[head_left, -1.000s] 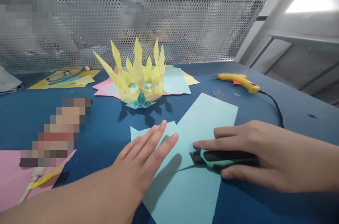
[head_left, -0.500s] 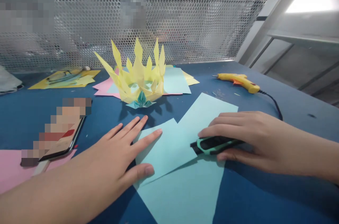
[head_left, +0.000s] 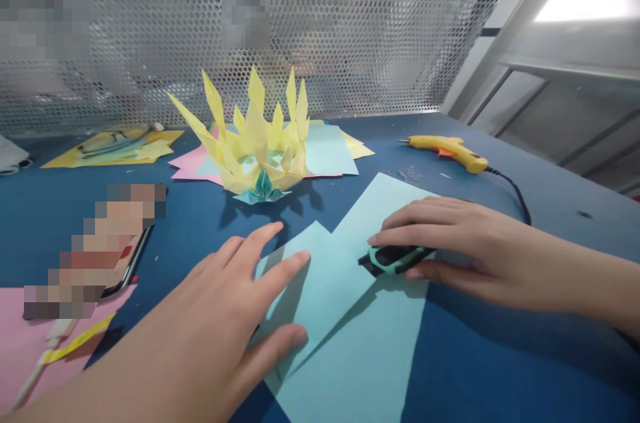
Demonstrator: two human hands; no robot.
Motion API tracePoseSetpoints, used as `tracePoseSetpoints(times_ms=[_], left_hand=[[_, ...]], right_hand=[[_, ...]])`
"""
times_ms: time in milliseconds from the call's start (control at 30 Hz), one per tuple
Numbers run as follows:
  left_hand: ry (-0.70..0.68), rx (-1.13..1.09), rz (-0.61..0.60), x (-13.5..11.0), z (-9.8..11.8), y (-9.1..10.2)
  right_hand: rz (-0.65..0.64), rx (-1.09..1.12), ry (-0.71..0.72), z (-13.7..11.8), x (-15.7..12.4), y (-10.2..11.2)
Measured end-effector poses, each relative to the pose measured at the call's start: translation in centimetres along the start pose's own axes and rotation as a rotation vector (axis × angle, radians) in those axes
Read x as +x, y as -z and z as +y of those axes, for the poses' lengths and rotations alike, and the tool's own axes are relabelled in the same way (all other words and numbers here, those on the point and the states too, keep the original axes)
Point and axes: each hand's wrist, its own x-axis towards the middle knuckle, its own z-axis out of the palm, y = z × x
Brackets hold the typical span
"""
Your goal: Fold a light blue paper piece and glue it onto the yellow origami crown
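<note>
My right hand [head_left: 465, 246] is closed around a green-and-black utility knife [head_left: 397, 259], its black front end pointing left over a light blue sheet of paper [head_left: 365, 349]. From the knife, a slit runs down and left across the sheet, and one edge stands slightly lifted. My left hand [head_left: 225, 303] hovers by the sheet's left side, fingers apart and holding nothing. The knife's blade cannot be made out. Behind the hands stands a yellow folded-paper crown [head_left: 260, 143] with a teal paper ornament [head_left: 263, 189] at its front.
A yellow glue gun [head_left: 447, 151] with a black cord lies at the back right. Colored sheets [head_left: 330, 151] lie beneath the crown. At left are a phone [head_left: 133, 263], a white cable [head_left: 37, 369] and pink paper [head_left: 20, 343]. A perforated metal panel [head_left: 350, 29] rises behind the table.
My left hand has lifted off the paper, its fingers now bent. The knife in my right hand has moved slightly, away from me, and the slit's edge stands more open.
</note>
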Motion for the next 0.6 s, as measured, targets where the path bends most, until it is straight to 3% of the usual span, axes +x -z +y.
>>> tracePoseSetpoints(times_ms=[233,367,467,600], left_hand=[[0.031,-0.023,0.022,-0.1,-0.2,-0.6],[0.115,-0.073,-0.048,0.6,0.1,-0.3],[0.093,-0.101,-0.046,0.8,0.2,-0.1],[0.014,-0.107,0.043,0.5,-0.2,-0.2]], right_hand=[[-0.013,0.014,-0.008,-0.1,0.0,0.1],[-0.019,0.097,-0.018,-0.4,0.0,0.2],[-0.022,0.072,-0.011,-0.4,0.0,0.2],[0.002,0.055,-0.021,-0.3,0.0,0.0]])
